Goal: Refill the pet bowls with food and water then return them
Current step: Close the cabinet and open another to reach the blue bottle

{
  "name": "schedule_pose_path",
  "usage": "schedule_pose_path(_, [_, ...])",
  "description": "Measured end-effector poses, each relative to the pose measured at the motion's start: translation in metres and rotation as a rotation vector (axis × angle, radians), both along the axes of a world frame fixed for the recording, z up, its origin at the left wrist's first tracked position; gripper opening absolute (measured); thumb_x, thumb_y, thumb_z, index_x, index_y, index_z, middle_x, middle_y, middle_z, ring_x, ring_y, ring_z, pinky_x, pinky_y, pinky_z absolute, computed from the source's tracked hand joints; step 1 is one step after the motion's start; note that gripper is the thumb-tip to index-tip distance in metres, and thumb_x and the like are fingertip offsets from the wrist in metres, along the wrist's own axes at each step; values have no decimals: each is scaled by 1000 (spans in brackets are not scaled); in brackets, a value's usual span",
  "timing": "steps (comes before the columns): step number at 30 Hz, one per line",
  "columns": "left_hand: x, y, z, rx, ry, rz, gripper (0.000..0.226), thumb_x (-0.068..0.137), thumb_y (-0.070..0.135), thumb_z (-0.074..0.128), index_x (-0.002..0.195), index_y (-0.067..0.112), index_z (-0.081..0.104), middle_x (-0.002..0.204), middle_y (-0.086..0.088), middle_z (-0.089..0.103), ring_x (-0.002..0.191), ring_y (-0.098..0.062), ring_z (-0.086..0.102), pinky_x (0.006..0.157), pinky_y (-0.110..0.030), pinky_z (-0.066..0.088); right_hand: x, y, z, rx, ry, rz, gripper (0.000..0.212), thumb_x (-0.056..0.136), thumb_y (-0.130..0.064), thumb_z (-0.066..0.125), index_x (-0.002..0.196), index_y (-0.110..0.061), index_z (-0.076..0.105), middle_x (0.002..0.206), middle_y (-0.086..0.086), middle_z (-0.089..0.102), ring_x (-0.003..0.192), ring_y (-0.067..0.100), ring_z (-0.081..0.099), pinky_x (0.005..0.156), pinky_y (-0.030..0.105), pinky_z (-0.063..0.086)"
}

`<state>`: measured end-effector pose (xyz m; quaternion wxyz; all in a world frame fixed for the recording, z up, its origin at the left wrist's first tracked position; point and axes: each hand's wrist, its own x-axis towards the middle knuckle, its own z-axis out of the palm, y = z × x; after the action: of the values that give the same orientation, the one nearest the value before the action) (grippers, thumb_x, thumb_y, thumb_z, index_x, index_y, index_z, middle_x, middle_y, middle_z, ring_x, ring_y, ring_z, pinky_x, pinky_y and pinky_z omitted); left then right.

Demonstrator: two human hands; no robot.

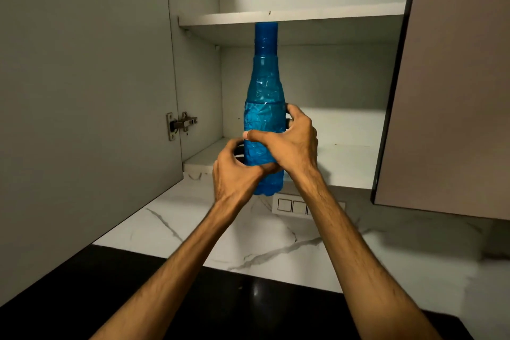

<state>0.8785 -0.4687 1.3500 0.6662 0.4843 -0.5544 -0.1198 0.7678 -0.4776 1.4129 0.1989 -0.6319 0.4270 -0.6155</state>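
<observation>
At the mouth of an open wall cabinet [303, 85], both hands are holding a blue water bottle [265, 96] upright, dead centre of view. Left hand [237, 171] is wrapping the lower body of the bottle from 9 o'clock, fingers curling round the far side, thumb crossing the front near the base. Right hand [289, 143] is gripping slightly higher from 3 o'clock, thumb lying across the front of the bottle, fingers curling behind it. Both grips are closing round the bottle, not spreading.

Bottle's cap [266, 36] is sitting just under the front edge of the upper shelf [289, 18] at 12 o'clock; whether it is touching, cannot tell. Bottle's base is hanging in front of and a little below the lower shelf [347, 165], not resting on it. A liquid line is showing about midway up the body.

Cabinet door [82, 91] is standing open at 9 o'clock, its hinge [180, 123] showing. A second door [455, 85] is standing at 3 o'clock. White marbled wall [262, 234] is running beneath the cabinet, with a switch plate [292, 205] just below the bottle's base. Dark counter [248, 306] is lying at 6 o'clock, under the forearms.
</observation>
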Motion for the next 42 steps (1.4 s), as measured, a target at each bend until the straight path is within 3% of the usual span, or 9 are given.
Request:
schedule_pose_path(3, [3,24,-17,25,14,-25,84,59,34,97,132,17,59,111,9,66,100,0,65,77,-23,59,2,25,-16,23,5,4,84,63,-36,99,136,-23,59,116,-10,72,96,11,70,89,39,63])
schedule_pose_path(7, [8,53,-42,50,27,-31,96,41,60,83,126,22,59,108,17,65,99,2,64,77,-22,58,7,54,-41,47,16,3,85,62,-35,99,136,-26,58,104,-17,65,93,7,68,87,33,63])
schedule_pose_path(10, [14,73,-62,63,30,-28,93,42,57,82,125,21,59,109,17,65,102,0,64,81,-30,62,13,69,-64,64,17,10,88,58,-36,100,135,-27,57,107,-12,73,93,8,73,84,34,64])
schedule_pose_path(16, [22,108,-105,127,28,-19,87,45,55,83,122,24,59,108,20,67,100,9,64,84,-31,63,20,92,-115,107,16,52,88,56,-35,101,131,-27,54,112,-10,74,98,8,73,87,38,64])
schedule_pose_path(20, [24,122,-139,190,41,-15,89,46,51,89,125,20,60,110,15,70,100,5,66,83,-35,64,21,102,-152,155,22,64,92,55,-37,100,133,-28,51,116,-8,74,101,10,73,89,40,64])
schedule_pose_path(28, [20,130,-211,325,-24,4,82,55,31,97,127,20,59,106,18,69,96,11,65,80,-12,54,11,110,-231,252,-15,83,90,59,-26,102,136,-24,56,115,-11,74,103,5,73,90,38,64])
schedule_pose_path(34, [12,123,-256,417,-35,-30,82,53,22,96,127,17,60,108,12,72,95,8,67,85,-24,60,3,104,-279,324,14,64,91,58,-28,102,135,-26,53,107,-16,71,100,4,73,88,37,64])
schedule_pose_path(40, [3,114,-293,516,-30,-38,91,44,43,84,128,19,58,104,11,73,88,5,68,79,-23,60,-7,91,-322,388,43,74,92,59,-27,102,136,-27,52,107,-16,71,100,2,72,88,32,64])
schedule_pose_path(42, [1,110,-306,555,-35,-37,89,46,39,86,128,19,58,104,11,73,88,5,68,79,-25,61,-9,88,-336,399,53,76,90,58,-28,102,133,-27,53,103,-20,70,97,-2,71,86,29,64])
